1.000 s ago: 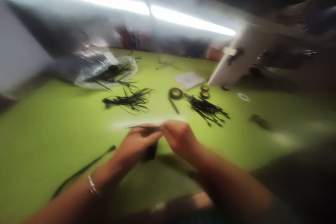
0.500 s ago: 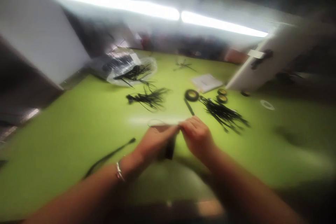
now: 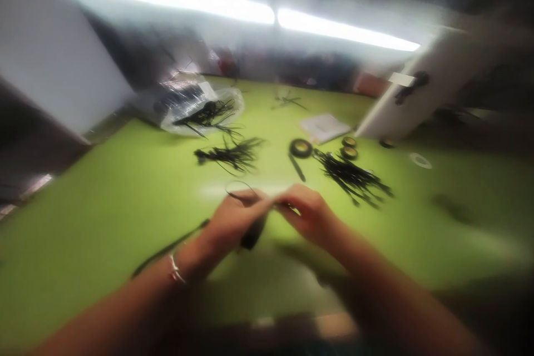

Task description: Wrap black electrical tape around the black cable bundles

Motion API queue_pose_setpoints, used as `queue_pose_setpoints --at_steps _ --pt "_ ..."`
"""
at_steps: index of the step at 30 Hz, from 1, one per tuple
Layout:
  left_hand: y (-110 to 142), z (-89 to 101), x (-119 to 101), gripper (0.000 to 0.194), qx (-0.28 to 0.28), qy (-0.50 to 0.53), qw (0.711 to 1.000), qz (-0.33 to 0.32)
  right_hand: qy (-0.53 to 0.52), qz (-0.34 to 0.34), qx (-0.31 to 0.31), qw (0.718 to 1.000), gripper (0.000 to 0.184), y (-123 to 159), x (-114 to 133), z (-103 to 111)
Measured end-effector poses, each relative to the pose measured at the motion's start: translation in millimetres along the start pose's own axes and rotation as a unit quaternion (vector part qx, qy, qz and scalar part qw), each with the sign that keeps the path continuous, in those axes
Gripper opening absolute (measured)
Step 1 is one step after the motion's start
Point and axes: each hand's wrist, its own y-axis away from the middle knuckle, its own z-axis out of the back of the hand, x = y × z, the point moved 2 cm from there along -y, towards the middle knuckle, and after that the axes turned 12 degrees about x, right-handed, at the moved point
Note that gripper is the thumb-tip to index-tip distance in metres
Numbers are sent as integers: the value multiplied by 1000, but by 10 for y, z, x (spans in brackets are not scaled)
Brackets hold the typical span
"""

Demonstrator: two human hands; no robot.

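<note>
The left hand (image 3: pixel 233 219) and the right hand (image 3: pixel 306 212) meet fingertip to fingertip above the green tabletop (image 3: pixel 104 200). Both are closed in a pinch on a thin black cable (image 3: pixel 237 192), which loops up just behind the left hand's knuckles; the blur hides exactly how the fingers sit on it. A dark, stubby piece (image 3: pixel 252 236) hangs under the left hand, and what it is cannot be told. The left wrist wears a thin bracelet (image 3: pixel 176 270). A long black strip (image 3: pixel 167 249) lies on the tabletop beside the left forearm.

Farther out, a loose bundle of black cables (image 3: pixel 229 156) lies left of centre, and behind it a clear plastic bag (image 3: pixel 196 108) holds more of them. To the right, a roll of black tape (image 3: pixel 301 148) sits with its free end trailing forward, just beside another spread bundle of cables (image 3: pixel 352 177). Two smaller rolls (image 3: pixel 349 147) lie near it, with a white card (image 3: pixel 325 127) behind them. A white panel (image 3: pixel 417 97) leans at the far right.
</note>
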Motion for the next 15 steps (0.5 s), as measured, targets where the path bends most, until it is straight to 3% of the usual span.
queue_pose_setpoints --at_steps 3,7,10,15 --pt "7 -18 -21 16 -26 -105 989 -96 -34 -53 46 997 14 15 -11 -23" --pt "-8 -23 12 15 -25 -186 969 -163 40 -47 81 995 17 20 14 -34" --pt "-30 -27 49 10 -8 -139 984 -114 61 -41 37 997 13 21 18 -13" --pt "-40 -26 102 24 21 -11 1000 -13 140 -19 -1 990 14 8 37 -19"
